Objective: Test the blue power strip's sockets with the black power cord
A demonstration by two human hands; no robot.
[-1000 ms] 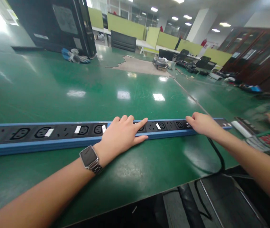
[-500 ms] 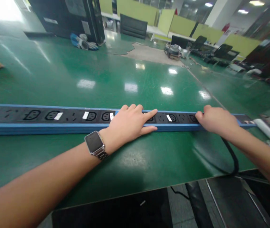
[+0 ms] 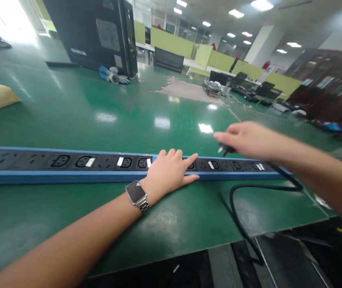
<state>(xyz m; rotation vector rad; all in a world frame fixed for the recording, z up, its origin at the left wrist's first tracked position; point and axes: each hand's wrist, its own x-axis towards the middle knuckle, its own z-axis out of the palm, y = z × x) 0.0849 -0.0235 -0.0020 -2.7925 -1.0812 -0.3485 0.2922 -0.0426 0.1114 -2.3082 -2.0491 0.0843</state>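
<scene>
**Plug over the strip**

Green matting (image 3: 69, 116) covered the bench, and the long blue strip (image 3: 69, 170) lay across it, left to right. My left hand (image 3: 171, 170) rested flat on the strip, fingers spread, gripping nothing. My right hand (image 3: 244, 140) hung just above the strip's right part, fingers pinched on a black plug (image 3: 225, 150), its cable (image 3: 249, 188) trailing near.

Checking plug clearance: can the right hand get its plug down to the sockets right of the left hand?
Probably yes. The right hand holds the plug just above the power strip; the left hand lies further left, and those sockets look uncovered.
</scene>
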